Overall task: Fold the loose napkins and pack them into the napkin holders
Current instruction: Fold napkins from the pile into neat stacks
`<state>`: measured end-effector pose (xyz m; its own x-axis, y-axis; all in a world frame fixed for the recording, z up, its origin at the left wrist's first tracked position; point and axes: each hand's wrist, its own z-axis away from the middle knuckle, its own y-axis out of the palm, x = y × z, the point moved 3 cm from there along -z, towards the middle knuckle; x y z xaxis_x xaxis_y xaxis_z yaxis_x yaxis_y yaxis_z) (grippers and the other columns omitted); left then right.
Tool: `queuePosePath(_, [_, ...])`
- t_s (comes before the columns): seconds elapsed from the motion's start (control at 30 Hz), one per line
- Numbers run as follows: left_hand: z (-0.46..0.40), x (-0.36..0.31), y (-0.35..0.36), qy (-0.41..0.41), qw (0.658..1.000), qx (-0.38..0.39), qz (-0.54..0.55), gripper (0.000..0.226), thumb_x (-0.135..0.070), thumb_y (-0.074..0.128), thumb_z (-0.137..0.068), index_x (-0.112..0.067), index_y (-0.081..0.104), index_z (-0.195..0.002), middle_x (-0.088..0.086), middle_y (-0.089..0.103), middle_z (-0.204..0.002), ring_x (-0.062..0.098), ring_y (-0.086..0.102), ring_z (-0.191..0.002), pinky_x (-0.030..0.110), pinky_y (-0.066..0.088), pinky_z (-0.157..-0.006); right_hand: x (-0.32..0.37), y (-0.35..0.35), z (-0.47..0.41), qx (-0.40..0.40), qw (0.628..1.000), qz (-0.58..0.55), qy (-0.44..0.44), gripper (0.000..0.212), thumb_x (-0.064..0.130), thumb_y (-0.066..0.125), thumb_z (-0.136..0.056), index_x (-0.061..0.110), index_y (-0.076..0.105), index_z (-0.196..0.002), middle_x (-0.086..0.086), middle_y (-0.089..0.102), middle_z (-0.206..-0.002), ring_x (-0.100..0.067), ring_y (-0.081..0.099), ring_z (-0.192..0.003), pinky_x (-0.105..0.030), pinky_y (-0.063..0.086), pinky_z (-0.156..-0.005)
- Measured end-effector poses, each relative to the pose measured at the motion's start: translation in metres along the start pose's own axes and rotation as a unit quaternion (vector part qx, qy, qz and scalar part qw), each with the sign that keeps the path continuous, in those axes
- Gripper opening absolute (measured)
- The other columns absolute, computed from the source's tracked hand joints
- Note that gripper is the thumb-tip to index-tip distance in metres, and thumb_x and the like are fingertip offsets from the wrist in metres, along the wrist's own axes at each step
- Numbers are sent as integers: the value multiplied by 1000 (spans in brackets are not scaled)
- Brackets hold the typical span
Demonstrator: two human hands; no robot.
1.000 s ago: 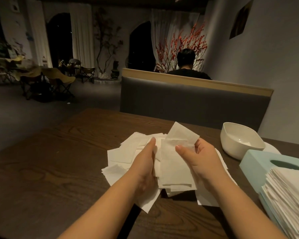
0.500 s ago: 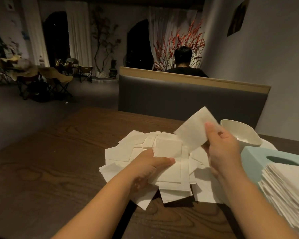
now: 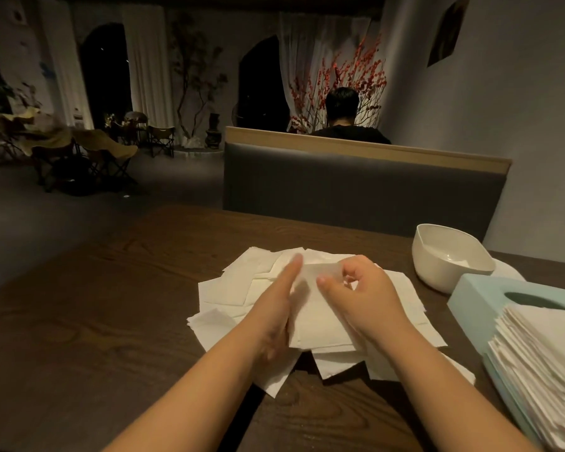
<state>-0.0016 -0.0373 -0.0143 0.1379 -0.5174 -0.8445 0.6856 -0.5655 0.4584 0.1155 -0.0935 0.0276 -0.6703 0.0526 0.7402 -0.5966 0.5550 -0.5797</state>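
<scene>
Mid-fold over scattered loose white paper napkins (image 3: 229,288) on dark wooden table (image 3: 111,321): left hand (image 3: 279,308) flat, fingers straight, steadying small held stack of napkins (image 3: 320,324); right hand (image 3: 359,288) pinching top napkin's edge. Next, likely: crease, then pack into pale blue napkin holder (image 3: 490,295).

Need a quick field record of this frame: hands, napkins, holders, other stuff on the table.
left hand: fingers straight, edge-on against the left side of the napkin bundle
right hand: fingers curled, pinching the top napkin of the bundle
napkin bundle: held between both hands, above the loose pile
loose napkins: spread on the wooden table
blue holder: right of the pile, oval opening on top
folded stack: near right edge
white bowl: behind the blue holder
</scene>
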Motion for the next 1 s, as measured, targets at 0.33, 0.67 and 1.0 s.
queuePosePath(0.33, [-14, -8, -23, 59, 972, -140, 182, 26, -22, 65, -97, -7, 61, -118, 23, 73, -108, 43, 70, -102, 61, 54, -94, -17, -13, -4, 156, 960, -142, 183, 31, 48, 62, -91, 18, 65, -100, -2, 69, -99, -19, 65, -88, -28, 49, -68])
queuePosePath(0.67, [-16, -12, -30, 106, 926, -204, 299, 13, -16, 57, -102, -10, 62, -112, 15, 73, -105, 32, 71, -94, 54, 56, -94, -23, -21, -8, 150, 899, -349, 219, 7, 9, 67, -88, 11, 61, -84, -10, 62, -88, -18, 63, -84, -31, 54, -64])
queuePosePath(1.0, [-23, 0, -15, 68, 941, -148, 296, 51, -55, 45, -100, -13, 64, -123, 21, 73, -110, 41, 70, -102, 57, 53, -95, 14, 3, 5, 63, 895, -415, 150, 12, 19, 62, -92, 11, 62, -83, -7, 71, -82, -19, 66, -79, -29, 56, -67])
